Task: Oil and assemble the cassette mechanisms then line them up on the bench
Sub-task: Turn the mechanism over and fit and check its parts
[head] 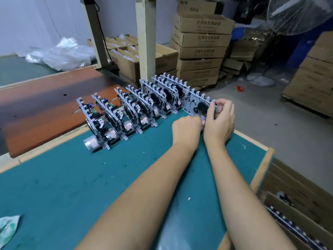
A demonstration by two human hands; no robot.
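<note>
Broadly, the green-topped bench (75, 179) fills the lower view, its wooden right edge (261, 170) running close beside the work and dropping off to bare floor, with stacked cardboard boxes (201, 46) well beyond. Across the far side of the mat stands the row of cassette mechanisms (129, 109), upright on their edges, their long axes roughly parallel to one another, the line running from near left to far right. At the right end of that row is the newest mechanism (197, 105), upright too but turned so its face looks more toward the person than its neighbours' faces do. Both hands meet at it. The right hand (220, 120) has its fingers curled round the mechanism's right end, gripping it; the left hand (187, 129) sits at its lower edge with fingers curled under, and whether it pinches the frame or only steadies it I cannot tell. The mechanism lies straight ahead of both hands, the right one nearer its outer end. To join the line it seems to need swinging parallel with the others; open room lies toward the person on the mat, little toward the right edge. A crumpled cloth (9, 226) lies at the near left.
</note>
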